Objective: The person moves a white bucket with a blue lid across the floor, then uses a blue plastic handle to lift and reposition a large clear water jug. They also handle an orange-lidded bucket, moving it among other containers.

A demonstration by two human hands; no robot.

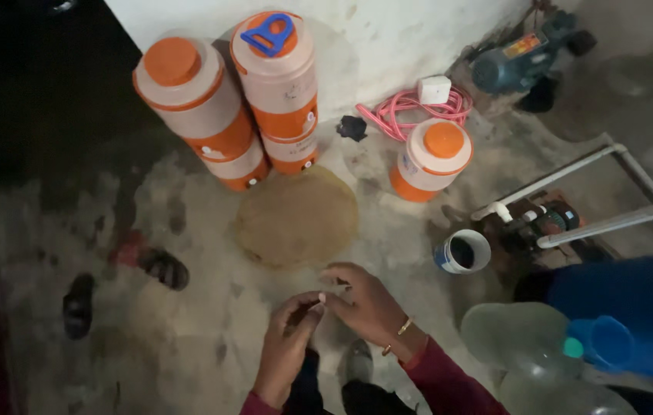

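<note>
Touching fingertips, left hand (284, 346) and right hand (365, 303).

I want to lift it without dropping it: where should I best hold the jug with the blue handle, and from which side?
Probably grip the blue handle on the lid of the tall jug, coming from above. The jug stands upright against the wall, another jug crowds its left, and the handle faces up.
</note>
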